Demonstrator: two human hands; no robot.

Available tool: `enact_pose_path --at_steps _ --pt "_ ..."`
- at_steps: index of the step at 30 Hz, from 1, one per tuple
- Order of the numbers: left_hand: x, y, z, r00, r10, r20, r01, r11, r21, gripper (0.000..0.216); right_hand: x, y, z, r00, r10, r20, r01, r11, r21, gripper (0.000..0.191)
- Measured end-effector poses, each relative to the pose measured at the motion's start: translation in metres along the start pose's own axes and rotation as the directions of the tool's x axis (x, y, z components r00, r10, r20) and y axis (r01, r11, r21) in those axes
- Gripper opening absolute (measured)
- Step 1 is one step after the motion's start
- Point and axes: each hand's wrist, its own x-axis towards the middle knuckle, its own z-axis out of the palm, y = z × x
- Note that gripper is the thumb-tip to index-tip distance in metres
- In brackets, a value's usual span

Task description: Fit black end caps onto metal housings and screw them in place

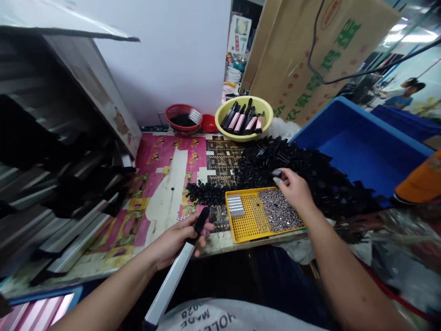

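Observation:
My left hand (188, 234) is wrapped round the black end piece of a long silver bar (170, 285). The bar slants down toward my lap. A small patterned metal piece (182, 218) shows beside the left fingers; whether they hold it I cannot tell. My right hand (292, 186) pinches a small dark piece (276, 173) at the edge of a heap of black plastic parts (310, 172). Under the right wrist lies a yellow perforated tray (246, 234) with many small shiny metal parts (280, 214) and a stack of patterned metal plates (235, 206).
A yellow bowl (222, 125) holds black-and-pink pieces. Near it stand a red basket (172, 112) and a small red bowl (208, 123). A large blue bin (344, 133) is at the right. Silver bars (81, 239) are piled left. Another person (404, 94) is far right.

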Motion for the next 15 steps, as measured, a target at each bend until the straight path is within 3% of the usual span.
enact_pose_path --at_steps 1,2,4,6,10,15 --pt "0.001 0.000 0.002 1.000 0.000 0.019 0.000 1.000 0.016 0.051 -0.016 -0.014 0.008 0.998 -0.043 0.034 0.032 0.962 0.272 0.030" --pt "0.001 0.000 0.005 0.999 0.005 0.038 -0.007 0.999 0.040 0.051 -0.031 -0.029 0.019 0.990 -0.095 0.103 0.030 0.859 0.511 0.030" --pt "0.002 0.000 0.010 0.997 0.020 0.070 -0.027 0.994 0.106 0.049 -0.058 -0.060 0.044 0.964 -0.202 0.175 0.004 0.664 0.748 0.028" --pt "0.000 0.001 0.014 0.993 0.023 0.118 -0.045 0.982 0.182 0.048 -0.076 -0.083 0.068 0.958 -0.243 0.154 0.014 0.576 0.818 0.026" --pt "-0.003 0.002 0.019 0.976 0.083 0.202 -0.145 0.938 0.314 0.045 -0.085 -0.098 0.094 0.971 -0.213 0.112 0.035 0.586 0.809 0.024" --pt "-0.002 -0.006 0.022 0.968 0.224 0.115 -0.248 0.771 0.586 0.021 -0.086 -0.096 0.107 0.975 -0.175 0.137 -0.002 0.613 0.790 0.024"
